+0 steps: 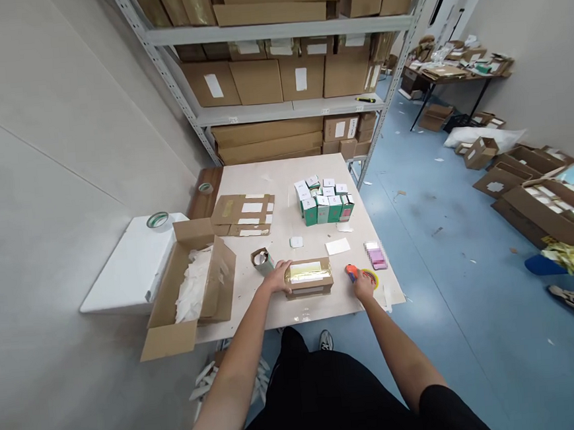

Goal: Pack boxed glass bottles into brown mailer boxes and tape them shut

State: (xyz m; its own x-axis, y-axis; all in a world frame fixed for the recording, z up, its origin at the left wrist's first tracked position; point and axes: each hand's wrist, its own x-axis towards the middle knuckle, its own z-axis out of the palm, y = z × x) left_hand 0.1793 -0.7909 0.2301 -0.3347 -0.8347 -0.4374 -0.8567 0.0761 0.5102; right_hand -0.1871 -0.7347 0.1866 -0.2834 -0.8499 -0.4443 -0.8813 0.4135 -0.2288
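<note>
A small closed cardboard box (310, 289) lies near the table's front edge, with shiny tape and a white label on top. My left hand (276, 279) grips its left end, thumb and fingers around the corner. To the right, my right hand (363, 284) is closed on an orange and blue tape dispenser (352, 271) with a yellow roll; part of it is hidden under the fingers. Just beyond my left hand stands an opened small green carton (262, 261). A white slip of paper (338, 246) and a small white piece (296, 242) lie behind the cardboard box.
Several green and white cartons (322, 205) stand grouped at the back right. Flattened cardboard (237, 209) lies back left. An open carton with white packing paper (194, 292) sits at the left. Pink packets (377, 255) lie by the right edge. A shelf of boxes (289, 111) stands behind.
</note>
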